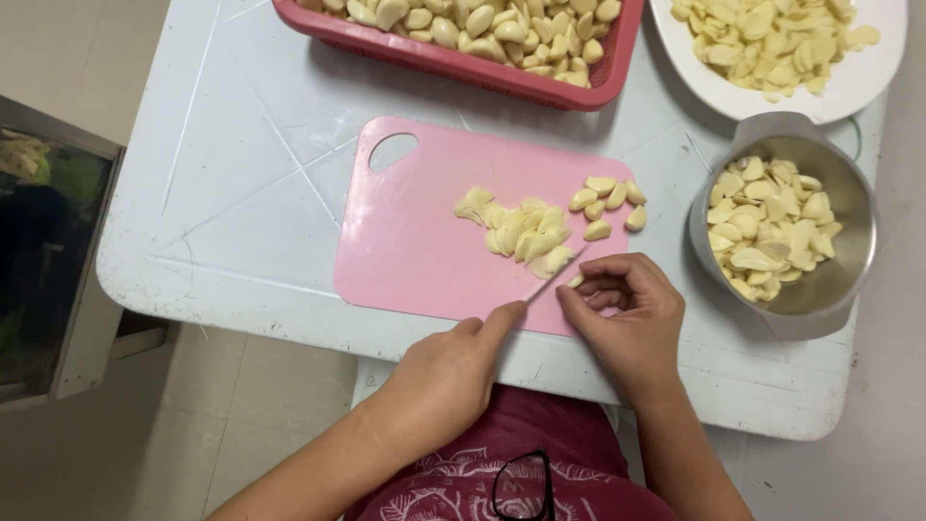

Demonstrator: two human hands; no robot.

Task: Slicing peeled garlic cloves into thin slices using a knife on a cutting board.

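Note:
My left hand (449, 376) grips a small knife (559, 273), its blade angled up to the right over the pink cutting board (415, 236). My right hand (627, 314) pinches a garlic clove (576, 282) against the board's near right edge, right at the blade. A heap of sliced garlic (521, 230) lies mid-board. Several whole peeled cloves (608, 201) sit at its right end.
A steel bowl (849, 289) of sliced garlic stands right of the board. A red basket (482, 68) of peeled cloves sits at the back, a white plate (868, 82) of slices at back right. All rest on a white plastic table (222, 193); tiled floor lies left.

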